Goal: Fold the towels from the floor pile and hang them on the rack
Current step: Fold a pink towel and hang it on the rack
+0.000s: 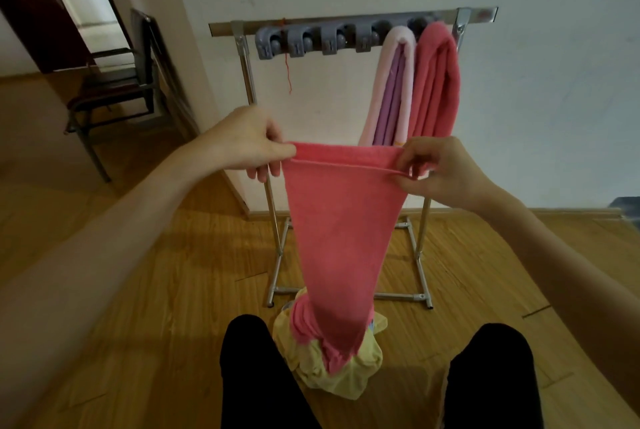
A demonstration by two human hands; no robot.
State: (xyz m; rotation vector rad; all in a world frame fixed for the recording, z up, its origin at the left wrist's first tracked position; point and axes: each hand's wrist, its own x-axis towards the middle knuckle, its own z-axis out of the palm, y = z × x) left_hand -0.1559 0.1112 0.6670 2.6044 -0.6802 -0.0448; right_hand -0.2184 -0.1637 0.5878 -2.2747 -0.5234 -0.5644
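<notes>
A pink towel (337,220) hangs stretched between my hands at chest height. My left hand (249,144) pinches its top left corner and my right hand (436,168) pinches the top right corner. Its lower end trails down onto the floor pile (346,369), where a yellow towel lies crumpled between my legs. Behind stands the metal rack (346,21) with grey clips (311,42). A folded light pink and purple towel (394,89) and a folded red-pink towel (438,82) hang at its right end.
A dark chair (121,82) stands at the left by a doorway. The white wall (554,82) is right behind the rack. Wooden floor (156,272) spreads around the pile. A red thread (287,71) dangles from the rack bar.
</notes>
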